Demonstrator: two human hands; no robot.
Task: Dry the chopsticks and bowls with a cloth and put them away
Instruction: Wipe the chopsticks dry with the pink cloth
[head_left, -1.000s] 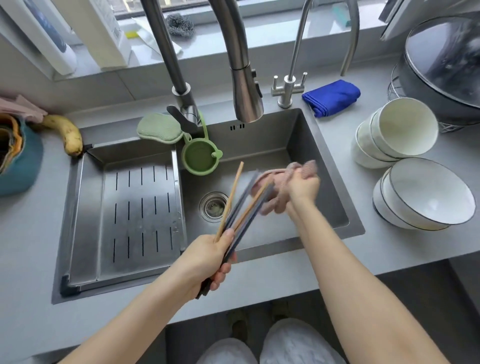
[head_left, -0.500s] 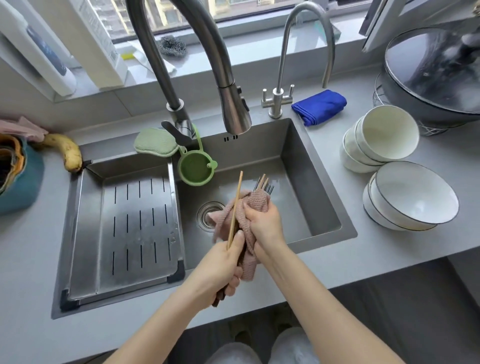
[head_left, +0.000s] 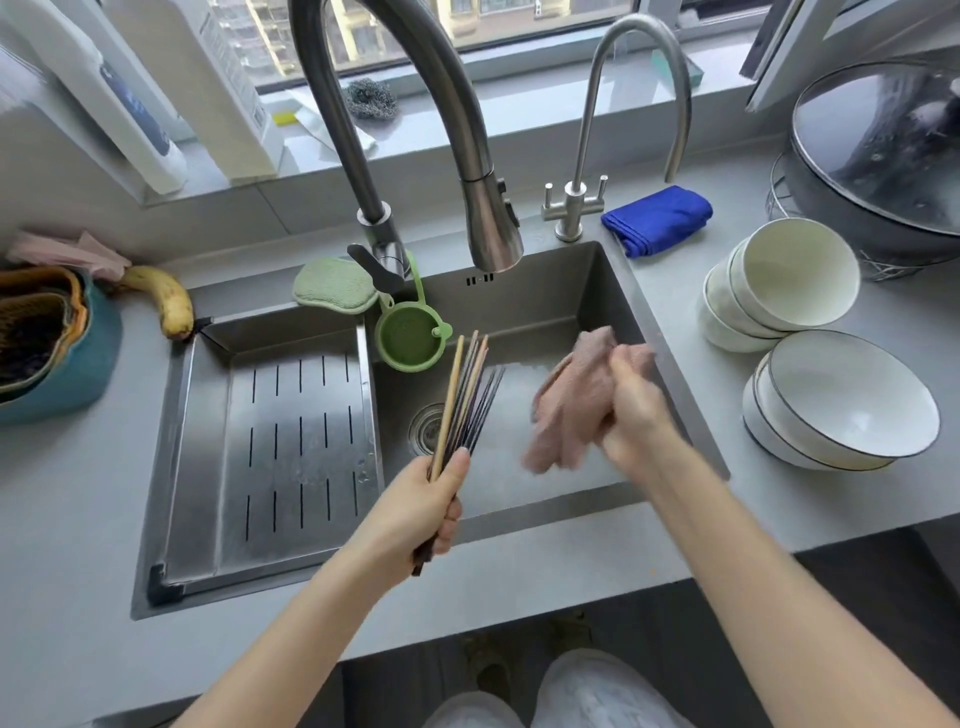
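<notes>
My left hand (head_left: 423, 506) grips a bundle of several chopsticks (head_left: 465, 397), wooden and dark ones, by their lower ends; the tips fan up over the sink basin. My right hand (head_left: 631, 415) holds a pink cloth (head_left: 569, 410) to the right of the chopsticks, apart from them, above the basin; hand and cloth are blurred. On the counter to the right lie two stacks of white bowls on their sides: smaller ones (head_left: 779, 283) at the back and wider dark-rimmed ones (head_left: 841, 400) in front.
Steel sink (head_left: 613, 275) with a slotted drain tray (head_left: 291, 441) on its left, a green strainer (head_left: 410, 343) and sponge (head_left: 332, 286). Two taps (head_left: 488, 223) rise behind. Blue cloth (head_left: 657, 218), a lidded pot (head_left: 878, 166) at right, banana (head_left: 166, 301) and teal basket (head_left: 47, 343) at left.
The cloth was wrapped round the chopsticks half a second ago. My right hand has pulled it off to the right, and the chopsticks stand bare in my left hand.
</notes>
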